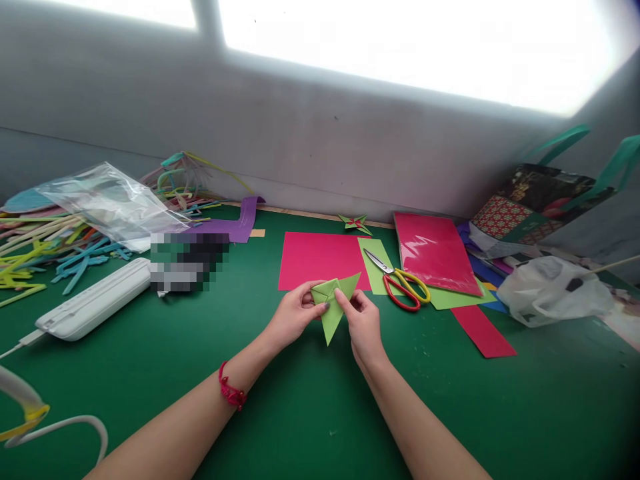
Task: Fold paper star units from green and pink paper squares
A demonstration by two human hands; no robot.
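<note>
The left hand (pixel 295 315) and right hand (pixel 363 323) both pinch a folded light-green paper shape (pixel 333 300) above the green tabletop (pixel 300 400). Red-and-yellow scissors (pixel 403 283) lie near, beside a pink paper sheet (pixel 320 260).

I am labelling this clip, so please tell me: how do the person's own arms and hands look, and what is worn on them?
Both forearms are bare, with no sleeves in view. The left hand and right hand wear no gloves, and no rings are visible. A thin red braided cord bracelet with a small knot circles the left wrist. The right wrist carries nothing. The fingernails look short; whether they are painted cannot be told.
</note>
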